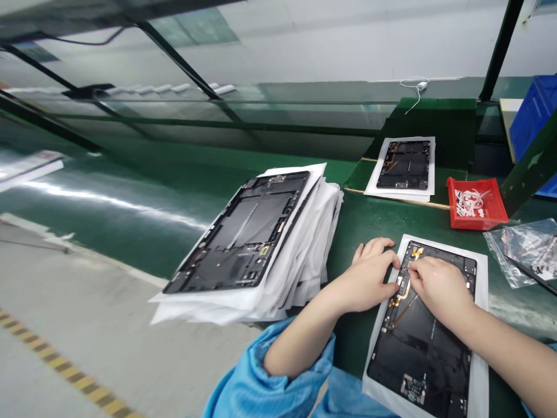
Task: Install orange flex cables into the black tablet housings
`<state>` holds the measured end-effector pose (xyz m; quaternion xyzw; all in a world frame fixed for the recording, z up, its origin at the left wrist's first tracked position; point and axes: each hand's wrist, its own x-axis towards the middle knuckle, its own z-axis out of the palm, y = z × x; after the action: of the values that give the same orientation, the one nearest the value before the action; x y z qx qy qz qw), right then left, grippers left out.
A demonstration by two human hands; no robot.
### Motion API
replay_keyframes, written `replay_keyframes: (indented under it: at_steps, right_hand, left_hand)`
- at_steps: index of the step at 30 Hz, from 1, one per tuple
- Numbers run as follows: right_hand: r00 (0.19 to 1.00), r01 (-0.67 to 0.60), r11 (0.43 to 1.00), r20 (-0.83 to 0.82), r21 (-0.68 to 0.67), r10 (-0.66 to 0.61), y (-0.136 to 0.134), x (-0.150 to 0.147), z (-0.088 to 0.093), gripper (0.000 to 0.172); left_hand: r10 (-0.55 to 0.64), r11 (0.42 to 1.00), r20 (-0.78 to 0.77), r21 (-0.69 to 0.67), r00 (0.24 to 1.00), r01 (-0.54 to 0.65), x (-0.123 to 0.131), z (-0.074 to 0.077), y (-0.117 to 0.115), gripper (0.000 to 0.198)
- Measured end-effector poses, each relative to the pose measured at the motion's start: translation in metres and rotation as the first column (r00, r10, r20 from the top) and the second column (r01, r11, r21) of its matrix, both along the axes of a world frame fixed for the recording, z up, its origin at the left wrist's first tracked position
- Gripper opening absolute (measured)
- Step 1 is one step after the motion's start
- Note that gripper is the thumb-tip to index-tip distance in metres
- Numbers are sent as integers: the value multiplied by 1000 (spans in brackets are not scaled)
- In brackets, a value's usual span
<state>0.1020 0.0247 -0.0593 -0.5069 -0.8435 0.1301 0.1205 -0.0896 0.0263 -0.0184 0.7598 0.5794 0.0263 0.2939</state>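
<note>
A black tablet back cover (435, 342) lies on a white sheet on the green bench, its inner side up. Orange flex cables (408, 289) run along its upper left part. My left hand (369, 276) rests at the cover's left edge, thumb and forefinger apart, fingertips touching the rim near the cables. My right hand (441, 287) is over the upper part of the cover, its fingers pinched together close to the flex cable. Whatever is between those fingertips is hidden.
To the left, a tall stack of similar covers (248, 232) with white sheets leans out over the bench edge. Another cover (407, 165) lies farther back. On the right are a red bin (478, 203) of small white parts, a plastic bag (526, 249) and a blue crate (535, 119).
</note>
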Motion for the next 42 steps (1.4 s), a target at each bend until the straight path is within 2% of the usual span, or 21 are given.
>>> replay_keyframes:
  at_steps: [19,22,25,29,31,34,38,42]
  right_hand:
    - [1000,7,999,-30,-40,-8,1,3,13,13]
    - [999,28,999,-40,-39,-29,4,9,25,18]
    - [991,107,994,-79,9,-106,10,25,47,21]
    - [960,259,963,-130,77,-247,18,65,80,24]
    - [943,322,943,-119,80,-312,19,89,89,22]
    - [934,357,933,2,34,-358,10,120,87,21]
    - [894,420,907,189,-40,-406,-14,142,68,23]
    - [829,540,842,167,6,-533,-31,148,51,25]
  left_hand:
    - [47,999,-16,11,999,-47,4,1,1,27]
    - [36,999,-25,15,999,-36,4,1,2,27]
    - [18,1000,-32,22,999,-17,4,4,4,26]
    - [4,1000,-36,17,999,-3,4,6,6,26]
    - [-2,1000,-32,18,999,3,4,6,7,26]
    - [-10,999,-25,49,1000,11,2,2,8,25]
    - [-13,997,-8,81,1000,14,-1,-3,9,23]
    - [0,995,24,102,1000,-3,-3,-8,9,23]
